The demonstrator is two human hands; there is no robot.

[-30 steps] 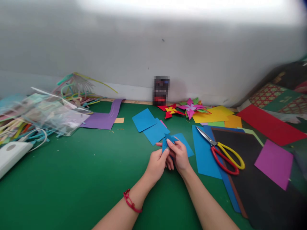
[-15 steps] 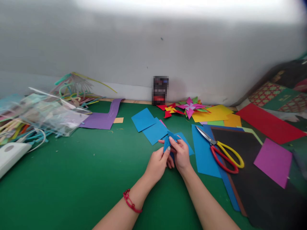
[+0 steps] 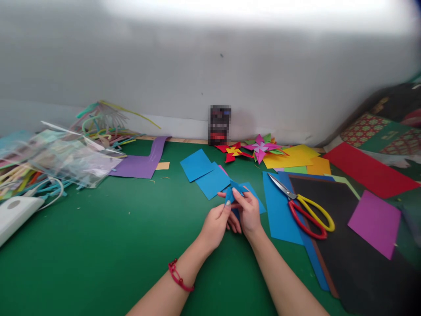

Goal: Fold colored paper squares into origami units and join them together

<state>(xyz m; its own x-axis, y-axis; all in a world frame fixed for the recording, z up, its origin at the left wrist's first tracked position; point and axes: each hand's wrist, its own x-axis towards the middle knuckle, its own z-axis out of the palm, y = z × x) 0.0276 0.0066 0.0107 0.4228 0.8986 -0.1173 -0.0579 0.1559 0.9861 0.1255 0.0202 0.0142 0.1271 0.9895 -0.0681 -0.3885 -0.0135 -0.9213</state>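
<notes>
A small folded piece of blue paper (image 3: pixel 235 188) is pinched between both hands, above the green table (image 3: pixel 125 245). My left hand (image 3: pixel 214 223) grips its lower left side with the thumb on top. My right hand (image 3: pixel 248 210) holds its right side, thumb pressed on the paper. The fingers partly hide the folds. Flat blue squares (image 3: pixel 212 180) lie just to the left, overlapping, and another blue square (image 3: pixel 255 195) sits partly behind my right hand.
Scissors (image 3: pixel 304 206) rest on blue paper and a dark board (image 3: pixel 345 237) at right. Folded paper stars (image 3: pixel 259 148) and yellow paper (image 3: pixel 292 156) lie at the back. Plastic bags (image 3: pixel 79 158), purple paper (image 3: pixel 140 166) and a white device (image 3: pixel 18 215) are left.
My left thumb has shifted slightly up along the folded blue paper, and the lower fingers beneath the hands have spread a little. Both hands keep their hold.
</notes>
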